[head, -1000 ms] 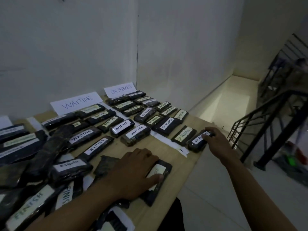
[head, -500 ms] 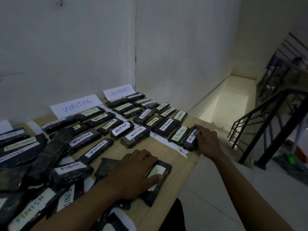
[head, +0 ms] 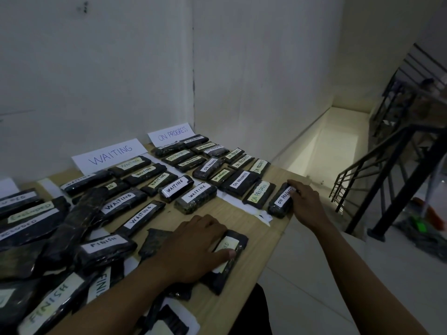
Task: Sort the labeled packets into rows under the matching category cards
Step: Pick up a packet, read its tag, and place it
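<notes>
Dark packets with white labels lie in rows on a wooden table (head: 244, 281). Below the WAITING card (head: 111, 154) are several WAITING packets (head: 196, 194). Below the ON PROGRESS card (head: 171, 134) are several ON PROGRESS packets (head: 240, 181). My right hand (head: 307, 204) grips the far end of the rightmost ON PROGRESS packet (head: 280, 201), which lies by the table's right edge beside another ON PROGRESS packet (head: 260, 193). My left hand (head: 193, 247) rests flat on a packet with a pale label (head: 232, 250) near the front edge; its wording is mostly covered.
FINISH packets (head: 104, 247) and EXCLUDED packets (head: 29, 211) are heaped at the left. A white paper strip (head: 242, 204) runs between the rows. Right of the table the floor drops to a stairwell behind a black railing (head: 377, 187).
My right hand has slid the ON PROGRESS packet left from the table's edge, so it now lies close beside its neighbour. My left hand has stayed on its packet.
</notes>
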The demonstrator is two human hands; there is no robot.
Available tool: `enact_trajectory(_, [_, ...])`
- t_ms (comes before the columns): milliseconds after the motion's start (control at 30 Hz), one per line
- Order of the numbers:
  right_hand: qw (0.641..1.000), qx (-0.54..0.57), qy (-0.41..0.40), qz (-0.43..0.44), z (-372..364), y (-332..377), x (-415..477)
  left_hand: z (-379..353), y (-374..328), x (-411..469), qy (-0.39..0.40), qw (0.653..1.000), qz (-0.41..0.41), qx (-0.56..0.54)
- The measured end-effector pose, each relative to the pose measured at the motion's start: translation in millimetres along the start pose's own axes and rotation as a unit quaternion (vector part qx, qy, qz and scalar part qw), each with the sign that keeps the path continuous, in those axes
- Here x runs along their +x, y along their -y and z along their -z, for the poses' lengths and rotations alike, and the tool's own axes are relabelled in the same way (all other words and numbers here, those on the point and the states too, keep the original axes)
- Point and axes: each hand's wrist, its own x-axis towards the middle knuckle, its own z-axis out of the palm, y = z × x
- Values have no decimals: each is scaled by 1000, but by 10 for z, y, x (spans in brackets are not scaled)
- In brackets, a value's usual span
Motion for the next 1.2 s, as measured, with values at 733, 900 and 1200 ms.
enact_trajectory(733, [888, -66, 310, 332, -651, 1712, -1143, 750, 283, -1513, -103, 988, 112, -34])
enact_trajectory(900, [872, -121, 354, 317, -768, 1898, -1006, 621, 436, -1881, -97, 986, 133, -3])
enact_trajectory(1200, [934, 182, 287, 112, -842, 1850, -948, 433, 603, -1891, -143, 983, 111, 18])
